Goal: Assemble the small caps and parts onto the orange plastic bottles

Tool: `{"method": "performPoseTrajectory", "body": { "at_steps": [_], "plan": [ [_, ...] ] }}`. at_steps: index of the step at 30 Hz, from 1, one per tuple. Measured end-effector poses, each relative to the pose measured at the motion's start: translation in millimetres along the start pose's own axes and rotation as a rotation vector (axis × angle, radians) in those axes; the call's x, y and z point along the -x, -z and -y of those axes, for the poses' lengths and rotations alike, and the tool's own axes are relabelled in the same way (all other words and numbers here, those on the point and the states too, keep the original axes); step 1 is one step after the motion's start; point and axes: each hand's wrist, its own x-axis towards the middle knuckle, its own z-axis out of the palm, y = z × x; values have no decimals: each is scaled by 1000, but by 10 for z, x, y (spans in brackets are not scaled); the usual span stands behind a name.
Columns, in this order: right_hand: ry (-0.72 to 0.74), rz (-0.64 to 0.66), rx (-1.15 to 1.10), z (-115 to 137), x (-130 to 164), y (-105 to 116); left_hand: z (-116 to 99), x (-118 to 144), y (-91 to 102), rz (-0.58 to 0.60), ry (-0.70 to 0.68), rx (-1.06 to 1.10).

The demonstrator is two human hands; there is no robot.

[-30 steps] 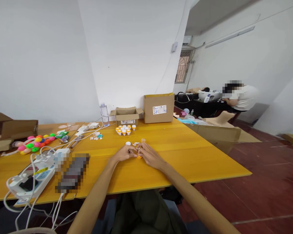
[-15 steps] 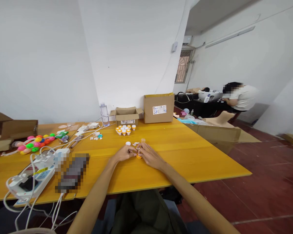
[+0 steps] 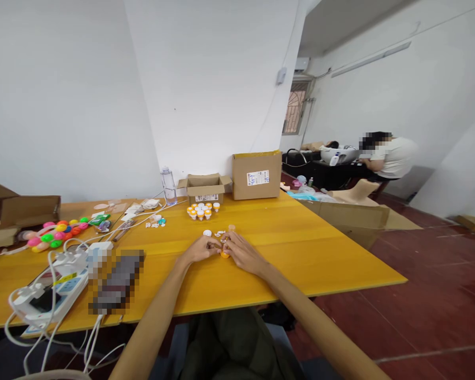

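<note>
On the yellow table my left hand and my right hand meet fingertip to fingertip. Both are closed in a pinch around a small round orange piece, which my fingers partly cover. Just beyond my left hand lies a white round cap. Several tiny white parts are scattered past the fingertips, and a small clear piece is by my right fingers. Farther back, several orange-and-white knob-like pieces stand grouped together.
An open small carton and a larger labelled box stand at the back, beside a water bottle. A power strip with cables and colourful balls lie left. A person sits far right.
Both hands keep their place around the orange piece, with hardly any finger motion visible. The whole view has shifted very slightly.
</note>
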Motion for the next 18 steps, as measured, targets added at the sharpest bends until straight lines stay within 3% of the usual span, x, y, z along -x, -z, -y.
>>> {"method": "performPoseTrajectory", "body": {
  "at_steps": [18],
  "plan": [
    [-2, 7, 8, 7, -10, -1, -88, 22, 5, 8, 28, -25]
  ]
}}
